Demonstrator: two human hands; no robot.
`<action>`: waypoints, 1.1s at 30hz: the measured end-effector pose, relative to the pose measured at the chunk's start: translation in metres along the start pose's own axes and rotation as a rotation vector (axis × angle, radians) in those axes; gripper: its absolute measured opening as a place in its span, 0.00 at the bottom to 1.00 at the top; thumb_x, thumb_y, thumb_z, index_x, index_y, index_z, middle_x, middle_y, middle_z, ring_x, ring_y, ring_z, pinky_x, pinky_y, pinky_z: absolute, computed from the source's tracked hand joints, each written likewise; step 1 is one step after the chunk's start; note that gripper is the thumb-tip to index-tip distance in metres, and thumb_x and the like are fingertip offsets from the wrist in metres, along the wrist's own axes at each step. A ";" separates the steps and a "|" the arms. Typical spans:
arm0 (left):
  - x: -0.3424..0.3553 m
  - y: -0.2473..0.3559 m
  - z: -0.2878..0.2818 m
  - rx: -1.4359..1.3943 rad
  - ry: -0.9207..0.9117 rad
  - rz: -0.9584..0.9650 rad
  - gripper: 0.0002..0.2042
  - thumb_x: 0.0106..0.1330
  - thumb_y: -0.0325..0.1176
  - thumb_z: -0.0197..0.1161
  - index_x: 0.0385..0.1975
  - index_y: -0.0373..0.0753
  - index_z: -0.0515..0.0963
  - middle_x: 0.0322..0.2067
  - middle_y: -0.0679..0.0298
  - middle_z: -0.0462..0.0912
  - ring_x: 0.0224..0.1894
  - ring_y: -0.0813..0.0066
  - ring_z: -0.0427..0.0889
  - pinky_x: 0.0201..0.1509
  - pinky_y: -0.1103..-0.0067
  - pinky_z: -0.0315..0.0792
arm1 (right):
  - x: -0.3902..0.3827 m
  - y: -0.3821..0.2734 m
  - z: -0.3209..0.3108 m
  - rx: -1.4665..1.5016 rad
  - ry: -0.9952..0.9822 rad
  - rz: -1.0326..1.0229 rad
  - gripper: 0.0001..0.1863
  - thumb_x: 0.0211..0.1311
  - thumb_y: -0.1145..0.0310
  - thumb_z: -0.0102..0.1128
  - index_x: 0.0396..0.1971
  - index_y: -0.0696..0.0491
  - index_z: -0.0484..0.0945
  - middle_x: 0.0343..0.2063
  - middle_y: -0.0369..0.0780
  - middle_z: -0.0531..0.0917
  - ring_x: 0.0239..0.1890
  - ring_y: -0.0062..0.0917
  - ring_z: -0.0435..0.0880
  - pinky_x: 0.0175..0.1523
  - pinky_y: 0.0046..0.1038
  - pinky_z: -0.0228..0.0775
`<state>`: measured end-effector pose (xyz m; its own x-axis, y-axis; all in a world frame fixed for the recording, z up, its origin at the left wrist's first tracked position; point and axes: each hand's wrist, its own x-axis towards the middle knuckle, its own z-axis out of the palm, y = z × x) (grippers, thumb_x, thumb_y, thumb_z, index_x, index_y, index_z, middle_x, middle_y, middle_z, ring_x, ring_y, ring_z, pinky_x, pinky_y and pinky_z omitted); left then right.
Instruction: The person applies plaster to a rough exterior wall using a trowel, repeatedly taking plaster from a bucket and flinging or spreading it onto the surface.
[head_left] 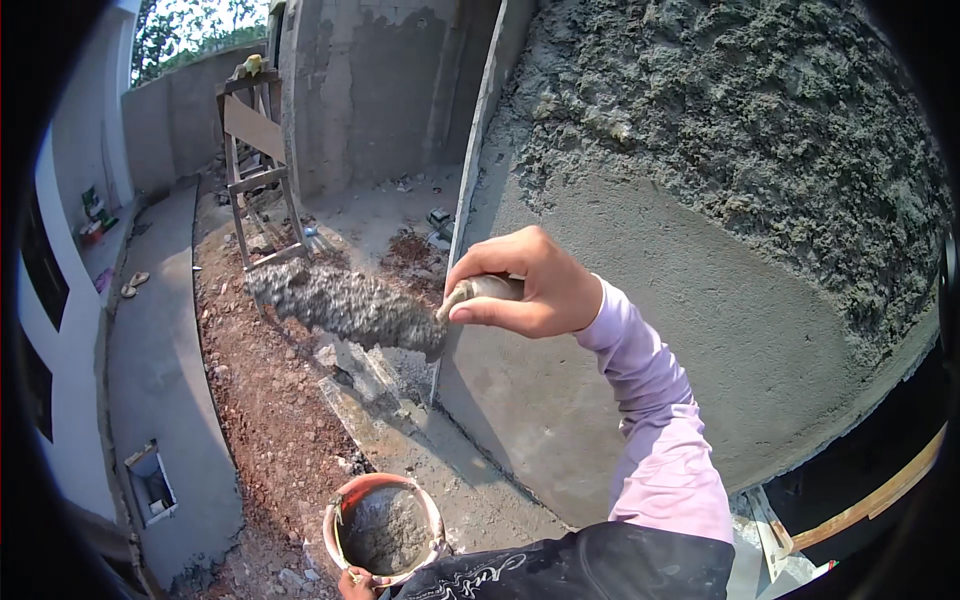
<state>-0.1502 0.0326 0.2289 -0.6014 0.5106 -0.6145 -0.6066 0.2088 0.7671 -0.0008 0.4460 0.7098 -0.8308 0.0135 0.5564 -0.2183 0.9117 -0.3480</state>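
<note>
My right hand [525,285], in a lilac sleeve, grips the handle [485,290] of a trowel held out leftward beside the wall edge. Its long blade is loaded with wet grey mortar [340,305]. Low in view, my left hand [362,583] holds the near-left rim area of a pinkish-orange bucket [431,520] with grey mortar [385,530] inside. The wall [630,320] at my right is partly smooth, with rough, lumpy mortar [750,120] across its upper part. A thin straight strip [480,150] runs along its left edge.
A wooden stand [232,170] is at back left, before a grey wall [360,80]. Reddish rubble [250,390] lies beside a concrete walkway [170,360] along a white building [75,400]. Sandals [133,285] lie there, near a square opening [150,482]. A curved timber [860,500] is at lower right.
</note>
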 end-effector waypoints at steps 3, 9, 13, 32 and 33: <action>-0.001 0.007 -0.005 0.011 0.035 0.011 0.08 0.56 0.14 0.49 0.30 0.36 0.68 0.25 0.61 0.72 0.21 0.69 0.78 0.32 0.68 0.85 | 0.050 0.013 -0.062 0.436 -0.003 0.166 0.14 0.62 0.64 0.68 0.37 0.61 0.82 0.23 0.37 0.83 0.22 0.14 0.78 0.26 0.17 0.70; 0.012 0.014 0.006 0.056 -0.003 0.028 0.07 0.56 0.15 0.50 0.30 0.36 0.68 0.24 0.61 0.72 0.21 0.69 0.77 0.32 0.68 0.85 | 0.057 0.167 -0.192 0.567 0.427 0.366 0.15 0.68 0.63 0.56 0.31 0.62 0.79 0.24 0.42 0.82 0.19 0.21 0.79 0.22 0.21 0.70; 0.012 0.008 -0.005 0.067 0.011 0.036 0.07 0.57 0.15 0.50 0.30 0.36 0.68 0.24 0.61 0.72 0.21 0.69 0.77 0.32 0.68 0.85 | 0.008 0.116 -0.144 0.054 1.150 0.510 0.13 0.68 0.67 0.53 0.30 0.62 0.78 0.19 0.40 0.79 0.15 0.19 0.76 0.18 0.21 0.67; -0.015 0.011 0.040 0.314 -0.311 0.131 0.04 0.65 0.20 0.56 0.28 0.35 0.70 0.37 0.64 0.65 0.23 0.73 0.80 0.29 0.78 0.81 | -0.323 0.008 0.451 -0.228 -0.768 0.545 0.11 0.44 0.71 0.64 0.30 0.59 0.80 0.39 0.52 0.80 0.37 0.42 0.85 0.42 0.40 0.79; -0.021 0.014 0.041 0.268 -0.338 0.168 0.04 0.64 0.20 0.56 0.28 0.35 0.70 0.35 0.64 0.65 0.24 0.73 0.81 0.30 0.77 0.82 | -0.321 0.012 0.426 -0.204 -0.694 0.497 0.11 0.44 0.71 0.64 0.30 0.59 0.80 0.38 0.51 0.81 0.37 0.41 0.85 0.42 0.40 0.78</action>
<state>-0.1245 0.0589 0.2603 -0.4493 0.7900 -0.4172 -0.3329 0.2854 0.8988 0.0455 0.2774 0.2058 -0.9437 0.2363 -0.2317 0.2924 0.9231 -0.2498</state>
